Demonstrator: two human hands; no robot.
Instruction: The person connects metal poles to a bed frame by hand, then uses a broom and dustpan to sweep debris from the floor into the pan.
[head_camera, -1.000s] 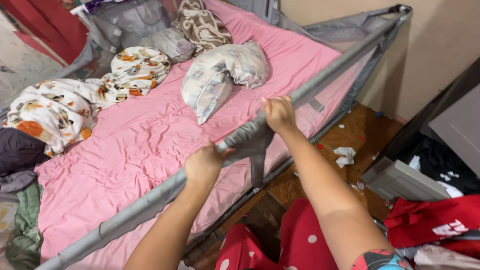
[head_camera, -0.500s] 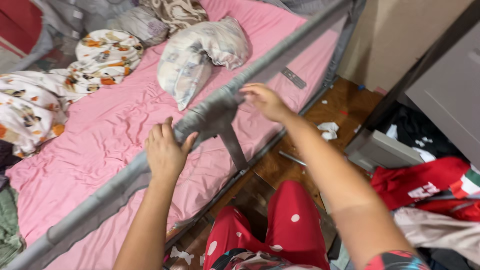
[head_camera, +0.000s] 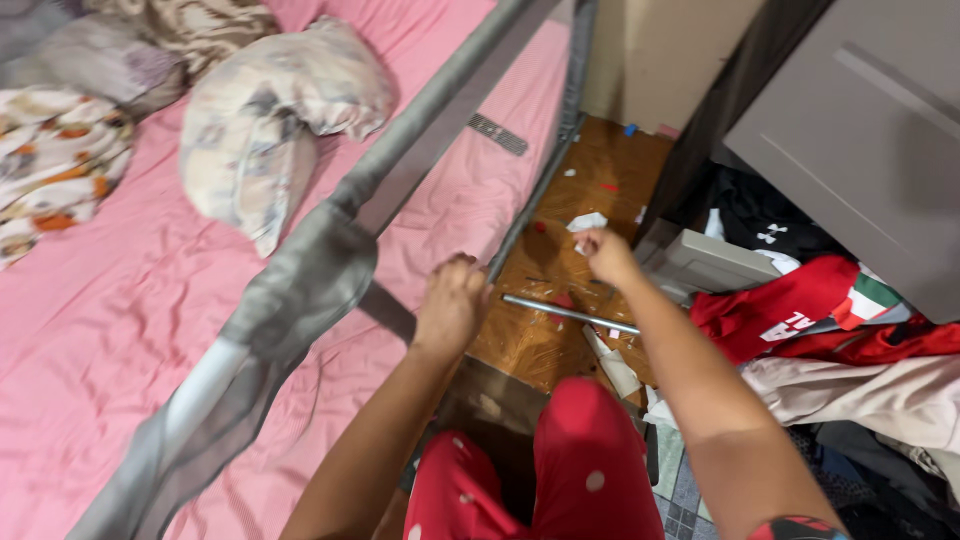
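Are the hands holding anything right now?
It cannot be told for sure. Both the left hand and the right hand are curled into fists, off the grey bed rail, with nothing visible in either grip.

Both hands have come off the grey rail (head_camera: 400, 165). A second ago each gripped it; half a second ago they were loosening on its bunched fabric sleeve (head_camera: 305, 285). The left hand (head_camera: 452, 305) now hangs closed below the rail, beside the pink mattress (head_camera: 120, 330) edge. The right hand (head_camera: 603, 255) has swung out over the wooden floor (head_camera: 600, 180), above a metal rod (head_camera: 570, 314). The camera has tipped down and right, showing more floor and red clothes (head_camera: 800, 315).
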